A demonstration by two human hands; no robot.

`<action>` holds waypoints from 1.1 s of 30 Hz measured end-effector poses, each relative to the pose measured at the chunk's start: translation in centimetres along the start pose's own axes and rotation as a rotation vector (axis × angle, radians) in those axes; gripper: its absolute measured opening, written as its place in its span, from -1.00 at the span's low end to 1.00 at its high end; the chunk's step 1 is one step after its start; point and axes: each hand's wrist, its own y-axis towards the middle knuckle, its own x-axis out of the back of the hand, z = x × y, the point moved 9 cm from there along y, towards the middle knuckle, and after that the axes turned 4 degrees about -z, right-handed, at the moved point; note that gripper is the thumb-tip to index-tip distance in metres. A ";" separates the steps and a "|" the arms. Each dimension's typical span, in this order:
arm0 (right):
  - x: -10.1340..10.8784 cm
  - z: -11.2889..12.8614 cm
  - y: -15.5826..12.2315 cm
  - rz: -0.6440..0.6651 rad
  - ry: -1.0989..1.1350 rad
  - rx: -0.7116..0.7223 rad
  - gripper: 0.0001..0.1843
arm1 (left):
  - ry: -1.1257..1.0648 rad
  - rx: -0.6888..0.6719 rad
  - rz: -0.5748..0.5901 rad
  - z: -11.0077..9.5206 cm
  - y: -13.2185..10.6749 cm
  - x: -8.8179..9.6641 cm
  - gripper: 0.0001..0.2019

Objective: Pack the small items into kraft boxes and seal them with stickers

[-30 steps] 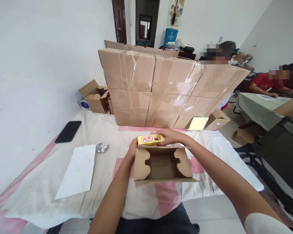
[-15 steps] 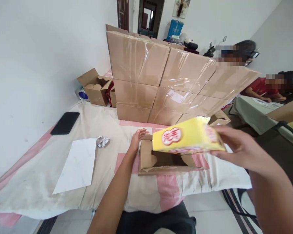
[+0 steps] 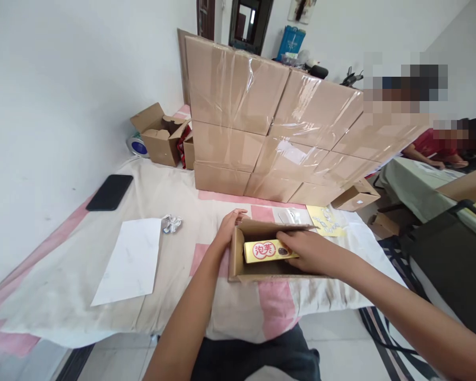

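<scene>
We observe the left hand (image 3: 227, 230) at the left wall of the open carton (image 3: 257, 228), its fingers loosely extended toward the far left corner; we cannot tell whether it clasps the cardboard. The right hand (image 3: 307, 246) reaches into the carton opening and grasps the right end of the yellow box (image 3: 264, 251), which is within the carton walls, printed side up.

We cannot make out all the left fingertips at the carton edge. We cannot see whether the yellow box touches the carton floor. The right hand covers the box's right end, and its wrist covers the carton's right end. At far right, two persons are partly blurred.

On the cloth, from left to right, we note a black tablet (image 3: 110, 192), a white sheet (image 3: 129, 262), a crumpled wrapper (image 3: 172, 224) and, at the far right, a yellow sheet (image 3: 327, 219). A barrier of taped cartons (image 3: 230, 143) stands beyond the hands, blocking our view of the area behind it.
</scene>
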 end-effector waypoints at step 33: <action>4.9 -4.3 -5.3 -0.861 0.437 0.391 -0.46 | 0.215 -0.173 0.080 -2.9 -1.3 -1.5 -0.46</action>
